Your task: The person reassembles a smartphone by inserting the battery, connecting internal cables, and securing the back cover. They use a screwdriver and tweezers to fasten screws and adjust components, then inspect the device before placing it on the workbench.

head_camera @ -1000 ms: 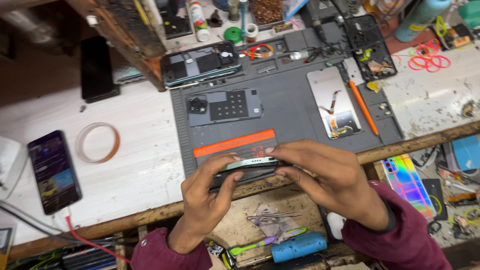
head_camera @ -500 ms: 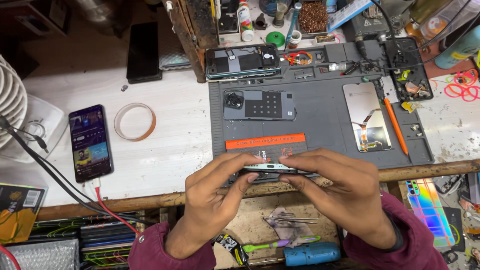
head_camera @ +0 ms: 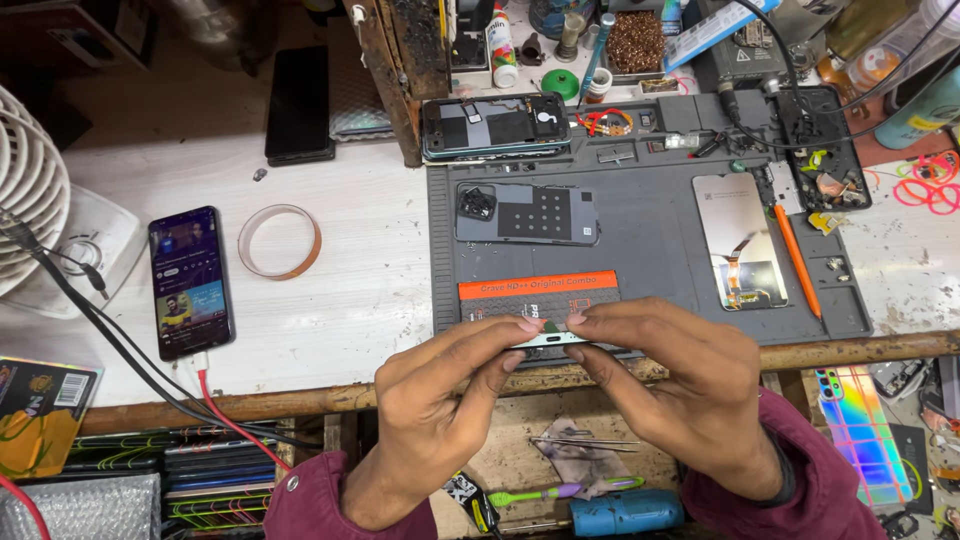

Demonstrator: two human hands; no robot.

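Both my hands pinch a thin, pale phone frame [head_camera: 552, 339] held edge-on above the near edge of the grey work mat [head_camera: 650, 240]. My left hand [head_camera: 445, 395] grips its left end with thumb and fingertips. My right hand [head_camera: 675, 385] grips its right end the same way. Just behind the frame lies an orange and black flat box [head_camera: 535, 292]. On the mat sit a dark phone back cover [head_camera: 528, 213], an opened phone body [head_camera: 495, 126], a display panel with a flex cable [head_camera: 738, 240] and an orange pry tool [head_camera: 797, 260].
A lit phone [head_camera: 188, 280] on a red cable lies left on the white bench, beside a roll of tape [head_camera: 280, 241], a black phone [head_camera: 299, 105] and a white fan [head_camera: 30, 195]. Bottles and parts crowd the back edge. Tweezers [head_camera: 585, 442] and a blue tool [head_camera: 625, 512] lie below.
The view has swung left, so the mat now sits further right and the fan and lit phone show more. My hands keep the same pinch on the phone frame.
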